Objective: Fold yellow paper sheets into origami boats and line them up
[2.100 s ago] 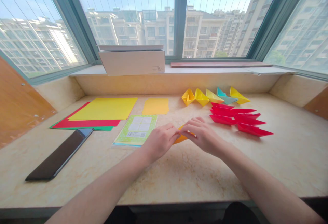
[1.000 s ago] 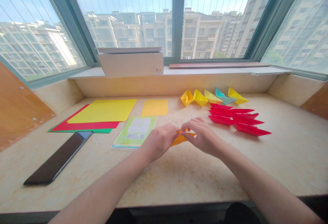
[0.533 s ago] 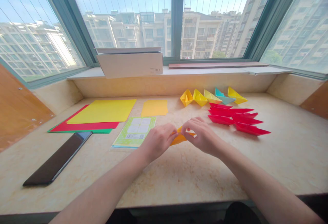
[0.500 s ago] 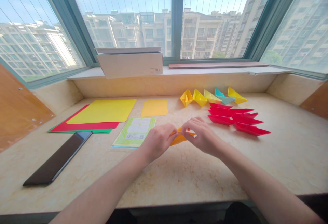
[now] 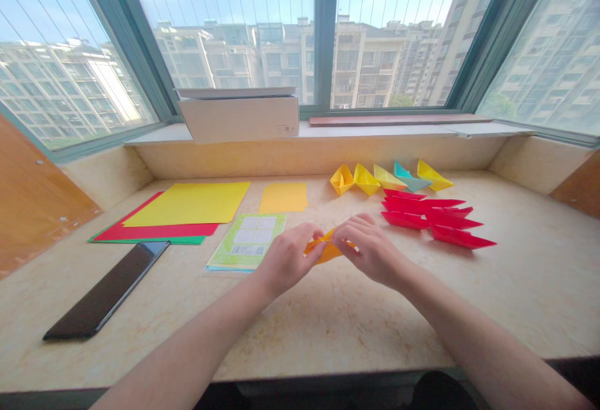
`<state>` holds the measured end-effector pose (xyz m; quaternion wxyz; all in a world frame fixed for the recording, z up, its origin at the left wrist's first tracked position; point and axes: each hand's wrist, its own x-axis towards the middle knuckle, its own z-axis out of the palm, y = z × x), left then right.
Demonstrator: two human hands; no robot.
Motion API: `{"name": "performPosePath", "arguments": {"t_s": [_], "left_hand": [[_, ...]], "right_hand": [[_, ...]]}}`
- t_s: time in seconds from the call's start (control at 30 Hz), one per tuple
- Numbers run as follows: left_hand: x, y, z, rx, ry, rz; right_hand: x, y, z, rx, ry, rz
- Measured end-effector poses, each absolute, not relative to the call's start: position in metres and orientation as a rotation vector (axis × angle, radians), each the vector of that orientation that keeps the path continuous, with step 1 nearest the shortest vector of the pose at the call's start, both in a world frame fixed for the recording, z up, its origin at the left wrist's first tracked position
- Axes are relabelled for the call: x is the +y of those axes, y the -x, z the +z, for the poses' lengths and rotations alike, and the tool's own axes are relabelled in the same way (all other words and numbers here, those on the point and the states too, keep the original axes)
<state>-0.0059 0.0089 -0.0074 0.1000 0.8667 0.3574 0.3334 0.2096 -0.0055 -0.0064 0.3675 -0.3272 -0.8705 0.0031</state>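
Between my two hands is a folded piece of orange paper (image 5: 329, 251), partly covered by my fingers. My left hand (image 5: 293, 254) pinches its left end between thumb and fingers. On the other end, the fingers of my right hand (image 5: 368, 242) are closed around the paper. Beyond my right hand stand several red paper boats (image 5: 452, 216) in close rows. Behind them is a line of yellow, orange and blue paper boats, with an orange boat (image 5: 342, 179) at its left end and a blue boat (image 5: 411, 177) farther right.
Left of my hands lie a green-patterned paper packet (image 5: 253, 229), small orange sheets (image 5: 283, 197) and larger yellow sheets (image 5: 187, 204) over red and green ones. A black phone (image 5: 105, 291) rests nearer me. A white box (image 5: 239, 116) stands on the window ledge.
My left hand has shifted its hold slightly, its fingers lifting and parting from the thumb, so more of the orange paper's left end shows. My right hand stays nearly in place.
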Motion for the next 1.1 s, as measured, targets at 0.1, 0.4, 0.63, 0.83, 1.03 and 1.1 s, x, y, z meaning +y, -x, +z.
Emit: {"name": "performPosePath", "arguments": {"t_s": [0.1, 0.4, 0.63, 0.83, 1.03, 1.1], "left_hand": [[0.0094, 0.0058, -0.0079, 1.047, -2.568, 0.974], [0.0093, 0.0062, -0.0086, 1.034, -2.559, 0.972], [0.0095, 0.0064, -0.0088, 1.014, -2.543, 0.975], [0.0092, 0.0057, -0.0073, 0.983, -2.566, 0.957], [0.0089, 0.0046, -0.0077, 0.982, -2.591, 0.905], [0.0092, 0.0046, -0.0079, 0.984, -2.595, 0.878]], "right_hand": [[-0.0047, -0.2100, -0.0070, -2.243, 0.834, -0.007], [-0.0056, -0.2099, -0.0055, -2.245, 0.841, -0.014], [-0.0059, -0.2092, -0.0027, -2.231, 0.854, -0.037], [-0.0067, -0.2086, -0.0038, -2.259, 0.941, -0.049], [-0.0081, -0.2082, -0.0026, -2.312, 1.072, -0.066], [-0.0083, -0.2084, -0.0027, -2.324, 1.075, -0.078]]}}
